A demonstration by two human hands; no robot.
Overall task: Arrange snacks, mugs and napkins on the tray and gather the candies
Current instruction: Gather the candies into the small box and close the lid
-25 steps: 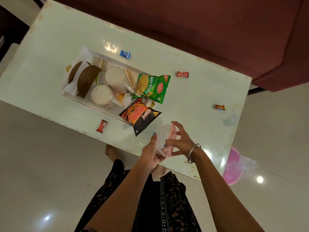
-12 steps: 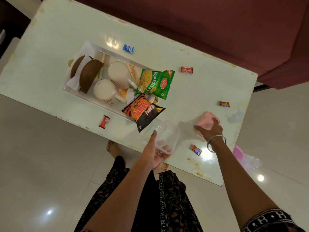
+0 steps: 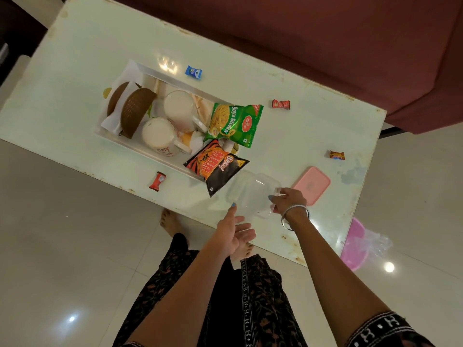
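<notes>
The right hand [image 3: 288, 200] grips the near right rim of a clear plastic box [image 3: 253, 194], which sits on the desk [image 3: 100, 46] just beside the tray [image 3: 140, 144]. The left hand [image 3: 231, 234] is open, palm up, near the box but not touching it. A pink lid [image 3: 312, 184] lies right of the box. In the tray are two mugs [image 3: 179, 110], napkins [image 3: 114, 121] and two snack bags [image 3: 235, 123]. Four candies [image 3: 281, 104] lie scattered on the desk around the tray.
</notes>
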